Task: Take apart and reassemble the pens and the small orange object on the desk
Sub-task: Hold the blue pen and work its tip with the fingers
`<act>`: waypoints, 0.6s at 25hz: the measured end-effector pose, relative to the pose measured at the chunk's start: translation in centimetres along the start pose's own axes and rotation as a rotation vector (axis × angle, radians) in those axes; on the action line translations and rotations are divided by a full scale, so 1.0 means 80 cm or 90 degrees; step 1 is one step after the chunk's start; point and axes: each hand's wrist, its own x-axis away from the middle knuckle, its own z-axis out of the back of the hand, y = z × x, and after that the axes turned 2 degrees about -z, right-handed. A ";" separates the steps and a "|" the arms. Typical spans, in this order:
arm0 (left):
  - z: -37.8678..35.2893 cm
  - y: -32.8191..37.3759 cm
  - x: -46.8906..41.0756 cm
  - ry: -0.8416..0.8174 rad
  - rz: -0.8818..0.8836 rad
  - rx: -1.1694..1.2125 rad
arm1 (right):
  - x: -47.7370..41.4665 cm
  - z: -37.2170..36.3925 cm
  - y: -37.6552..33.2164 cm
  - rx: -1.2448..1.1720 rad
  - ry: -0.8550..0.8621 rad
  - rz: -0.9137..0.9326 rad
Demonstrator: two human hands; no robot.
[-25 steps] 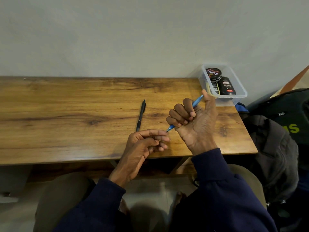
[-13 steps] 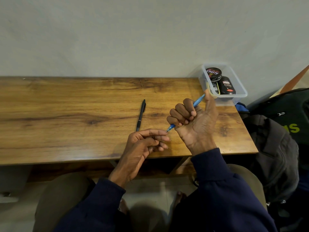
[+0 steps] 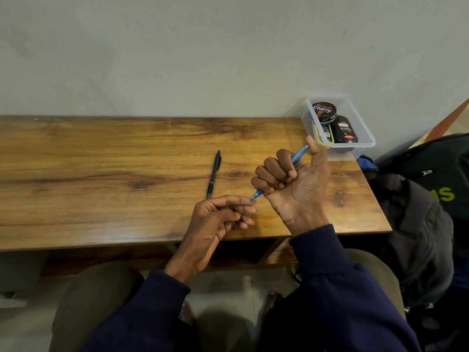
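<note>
Head view: at centre right, the right hand (image 3: 291,184) is fisted round a blue pen (image 3: 279,175), thumb on its upper end, tip pointing lower left. The left hand (image 3: 218,219), fingers loosely curled, pinches at that tip. A black pen (image 3: 214,174) lies on the wooden desk (image 3: 101,174); a clear tub (image 3: 365,134) sits upper right against the plain wall (image 3: 203,52).

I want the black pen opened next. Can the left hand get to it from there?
Probably yes. The black pen lies alone on the desk, just beyond the left hand, with nothing between them. The hand's fingers are pinched at the blue pen tip, so they'd let go first.
</note>
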 end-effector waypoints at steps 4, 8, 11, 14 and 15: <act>0.001 -0.001 0.000 -0.005 0.000 -0.006 | 0.000 -0.001 0.000 0.005 -0.005 0.001; 0.002 -0.001 0.000 -0.010 -0.002 -0.003 | 0.001 -0.001 0.000 -0.008 -0.013 0.001; 0.002 -0.002 0.000 -0.008 -0.003 -0.009 | 0.001 -0.001 -0.001 0.000 -0.005 0.004; 0.002 -0.002 0.000 -0.001 -0.004 -0.006 | 0.001 -0.001 0.000 0.003 0.003 0.003; 0.002 -0.001 0.000 -0.001 -0.004 -0.008 | 0.001 -0.001 0.000 -0.001 0.005 0.005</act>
